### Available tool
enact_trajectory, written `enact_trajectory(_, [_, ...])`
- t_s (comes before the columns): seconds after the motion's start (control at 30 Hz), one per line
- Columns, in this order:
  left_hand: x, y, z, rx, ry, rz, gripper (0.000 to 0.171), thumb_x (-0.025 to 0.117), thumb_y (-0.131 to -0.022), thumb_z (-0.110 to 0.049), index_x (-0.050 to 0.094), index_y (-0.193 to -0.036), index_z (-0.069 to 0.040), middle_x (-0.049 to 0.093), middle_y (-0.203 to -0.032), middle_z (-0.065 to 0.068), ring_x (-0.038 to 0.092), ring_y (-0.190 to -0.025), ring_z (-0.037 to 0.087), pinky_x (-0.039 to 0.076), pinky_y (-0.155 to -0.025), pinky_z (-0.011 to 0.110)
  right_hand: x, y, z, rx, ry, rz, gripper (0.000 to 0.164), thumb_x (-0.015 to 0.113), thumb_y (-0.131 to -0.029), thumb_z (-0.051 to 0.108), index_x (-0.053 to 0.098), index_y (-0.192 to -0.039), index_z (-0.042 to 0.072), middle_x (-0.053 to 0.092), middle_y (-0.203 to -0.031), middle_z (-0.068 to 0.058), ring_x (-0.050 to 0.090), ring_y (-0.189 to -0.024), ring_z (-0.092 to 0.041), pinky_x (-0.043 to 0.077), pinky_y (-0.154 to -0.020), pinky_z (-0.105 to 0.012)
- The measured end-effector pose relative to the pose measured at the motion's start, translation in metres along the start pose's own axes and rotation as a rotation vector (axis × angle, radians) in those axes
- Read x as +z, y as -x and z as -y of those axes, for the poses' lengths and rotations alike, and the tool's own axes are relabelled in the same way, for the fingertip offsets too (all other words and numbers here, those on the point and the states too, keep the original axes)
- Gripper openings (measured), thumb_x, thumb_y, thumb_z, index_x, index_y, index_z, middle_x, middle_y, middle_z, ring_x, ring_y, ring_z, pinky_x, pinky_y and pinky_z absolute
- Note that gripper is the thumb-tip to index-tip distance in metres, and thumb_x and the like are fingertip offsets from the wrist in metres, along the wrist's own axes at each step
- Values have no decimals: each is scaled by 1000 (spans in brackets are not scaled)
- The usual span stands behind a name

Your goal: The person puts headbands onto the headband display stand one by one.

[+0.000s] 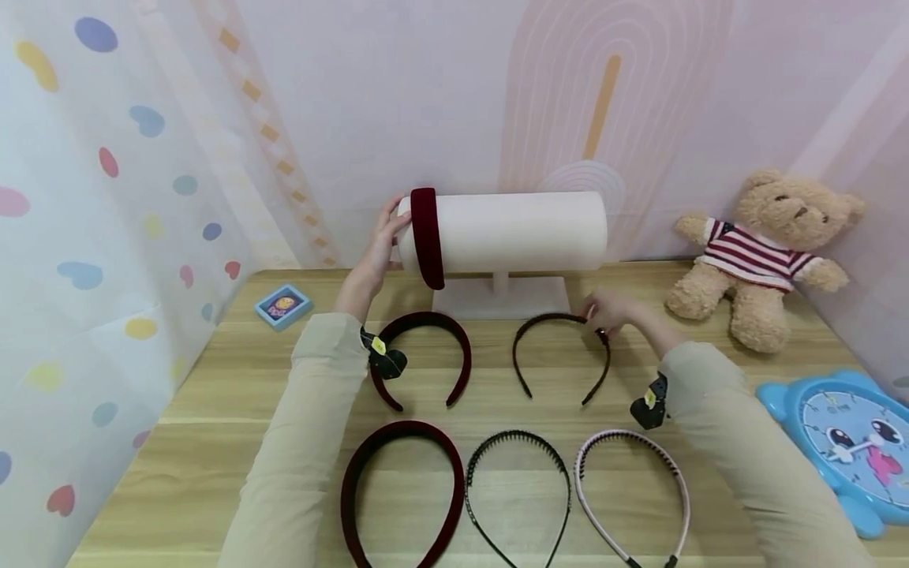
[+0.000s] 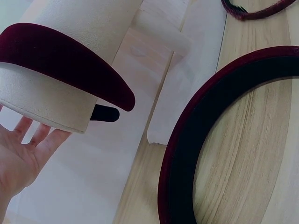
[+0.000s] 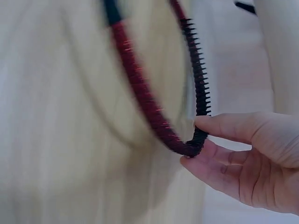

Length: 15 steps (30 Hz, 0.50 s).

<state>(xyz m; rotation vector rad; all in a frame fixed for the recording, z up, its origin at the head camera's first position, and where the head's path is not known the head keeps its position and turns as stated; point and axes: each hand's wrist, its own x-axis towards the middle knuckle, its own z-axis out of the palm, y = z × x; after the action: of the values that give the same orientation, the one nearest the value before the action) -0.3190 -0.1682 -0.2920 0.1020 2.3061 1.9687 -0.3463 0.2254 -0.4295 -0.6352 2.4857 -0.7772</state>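
Note:
At the left end of a white cylindrical display stand (image 1: 525, 229), my left hand (image 1: 378, 251) rests with its fingers extended against the rim. A wide dark red velvet headband (image 1: 428, 237) sits around the stand near that hand; in the left wrist view this velvet headband (image 2: 60, 60) has its tips pointing down. My right hand (image 1: 609, 310) pinches a thin dark red headband (image 1: 550, 317) between thumb and fingers. Seen from the right wrist, the pinched headband (image 3: 145, 102) shows black comb teeth along its inner side, and the right hand (image 3: 261, 163) grips its bend.
Another velvet headband (image 1: 465, 347) lies before the stand. Closer in are a wide dark red headband (image 1: 454, 489), a black toothed headband (image 1: 568, 489) and a pale pink one (image 1: 683, 489). A teddy bear (image 1: 760, 248), blue clock (image 1: 788, 402) and small blue box (image 1: 284, 307) are around the table (image 1: 213, 442).

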Motion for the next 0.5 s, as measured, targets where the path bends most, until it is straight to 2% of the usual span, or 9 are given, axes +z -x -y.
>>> enact_trajectory(0.07, [0,-1,1,1,-2,6,56,35,-92,-43,14,-143,-38,5,-154,-6,20,-133,31,32,-97,57,-17,33,36,129,-42,17,44,66,-82,19,54,-115,-8,62,-100,-23,62,-68,-19,54,-56,-34])
enact_trajectory(0.13, [1,-1,1,1,-2,11,56,35,-92,-43,13,-143,-39,4,-154,-7,20,-133,31,32,-98,58,-32,60,62,194,-103,25,44,62,-84,14,50,-117,-12,62,-101,-23,62,-75,-20,55,-64,-35])
enact_trajectory(0.2, [0,0,1,-2,-5,14,55,35,-93,-43,13,-143,-39,2,-154,-7,20,-133,30,32,-97,57,-42,78,77,235,-182,13,44,59,-86,11,45,-118,-16,64,-95,-18,62,-78,-17,55,-68,-35])
enact_trajectory(0.33, [0,3,-4,-10,-1,22,55,34,-93,-42,12,-144,-37,9,-152,-3,22,-132,30,36,-94,53,-55,95,80,280,-305,-24,48,55,-90,10,38,-125,-17,62,-91,-5,61,-77,-10,54,-75,-35])
enact_trajectory(0.5, [1,9,-9,-5,-7,30,58,33,-93,-39,10,-145,-33,10,-152,1,22,-131,31,38,-89,49,-63,107,79,302,-397,-78,59,57,-90,22,33,-129,-15,58,-93,0,59,-75,-5,53,-75,-27])
